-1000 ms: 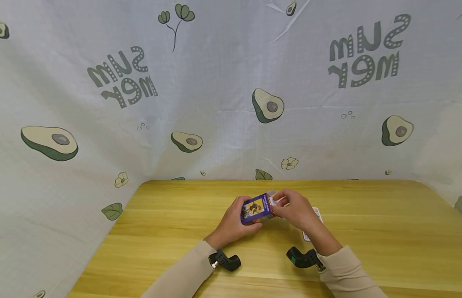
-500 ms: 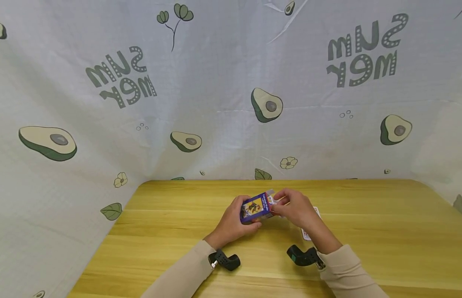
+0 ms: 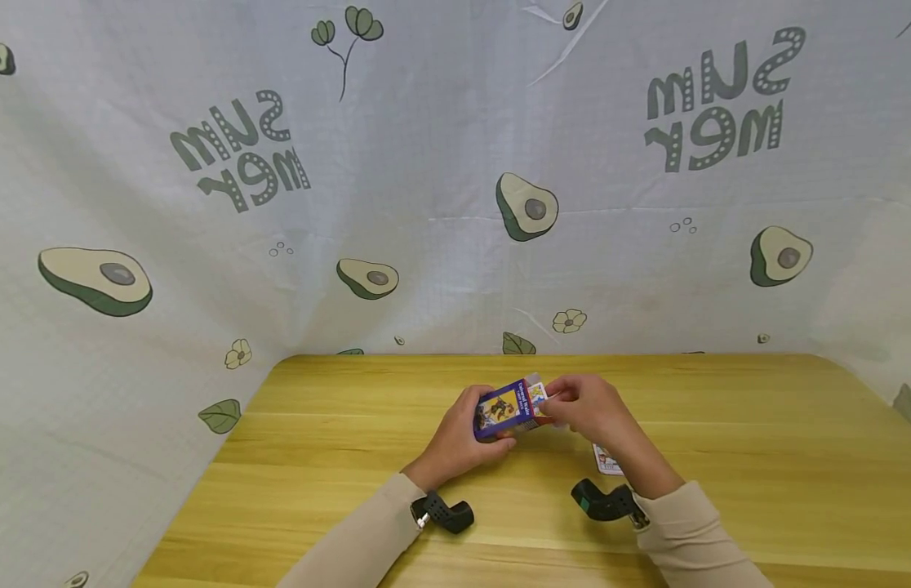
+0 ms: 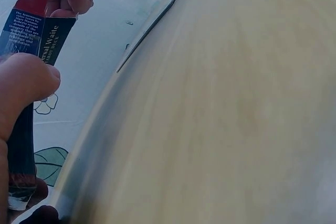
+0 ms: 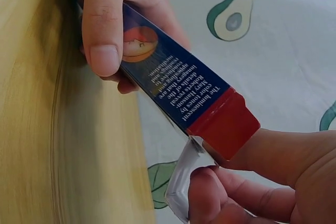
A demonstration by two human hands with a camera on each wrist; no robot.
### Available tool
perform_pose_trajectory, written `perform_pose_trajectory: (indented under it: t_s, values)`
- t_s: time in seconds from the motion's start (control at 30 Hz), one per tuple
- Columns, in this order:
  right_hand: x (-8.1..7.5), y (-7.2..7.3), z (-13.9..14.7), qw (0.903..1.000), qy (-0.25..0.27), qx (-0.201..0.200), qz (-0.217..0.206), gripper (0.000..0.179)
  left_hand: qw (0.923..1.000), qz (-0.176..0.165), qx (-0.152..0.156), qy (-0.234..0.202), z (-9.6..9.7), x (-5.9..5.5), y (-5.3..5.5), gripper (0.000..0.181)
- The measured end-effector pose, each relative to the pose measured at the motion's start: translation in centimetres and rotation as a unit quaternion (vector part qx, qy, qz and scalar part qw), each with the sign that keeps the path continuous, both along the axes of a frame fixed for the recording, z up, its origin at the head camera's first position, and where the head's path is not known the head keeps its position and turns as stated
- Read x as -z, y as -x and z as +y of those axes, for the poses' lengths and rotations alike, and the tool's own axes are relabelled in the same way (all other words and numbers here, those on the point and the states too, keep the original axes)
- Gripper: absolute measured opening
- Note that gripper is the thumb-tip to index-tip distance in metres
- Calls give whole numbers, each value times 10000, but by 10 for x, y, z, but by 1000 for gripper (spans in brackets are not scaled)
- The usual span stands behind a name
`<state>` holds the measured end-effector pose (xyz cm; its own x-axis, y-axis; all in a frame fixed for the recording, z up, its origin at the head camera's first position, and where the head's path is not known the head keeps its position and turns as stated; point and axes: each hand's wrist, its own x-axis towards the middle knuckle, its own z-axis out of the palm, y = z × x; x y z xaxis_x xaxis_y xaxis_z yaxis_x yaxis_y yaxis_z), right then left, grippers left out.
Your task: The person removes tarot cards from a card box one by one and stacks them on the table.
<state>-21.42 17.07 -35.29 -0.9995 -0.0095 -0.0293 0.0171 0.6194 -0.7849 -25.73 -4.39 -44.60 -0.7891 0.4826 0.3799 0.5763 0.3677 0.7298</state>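
My left hand [image 3: 455, 437] grips a blue tarot deck box [image 3: 498, 412], tilted above the table with its picture side up. Its thumb [image 5: 105, 40] lies across the printed side in the right wrist view. The box's end is open, with a red flap [image 5: 231, 124] standing out and a crumpled white flap [image 5: 181, 179] below it. A colourful tarot card [image 3: 538, 394] sticks a little way out of that end. My right hand [image 3: 593, 408] pinches this card between thumb and fingers; the fingertips partly hide it.
Another card [image 3: 607, 461] lies on the wooden table [image 3: 338, 457] under the right wrist, partly covered by it. A pale curtain [image 3: 441, 163] with avocado prints hangs behind the table's far edge. Each wrist carries a black camera mount [image 3: 451, 516].
My right hand has shifted slightly right, and more of the picture card shows at the box's open end. The wrist now covers more of the card on the table. The left hand stays put.
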Motion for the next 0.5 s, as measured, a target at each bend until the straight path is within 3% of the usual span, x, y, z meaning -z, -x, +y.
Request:
perform_pose_trajectory:
  t_s: [0.5]
  values:
    - [-4, -1, 9, 10000, 56, 9, 77, 33, 10000, -52, 4, 15, 0, 0, -1, 72]
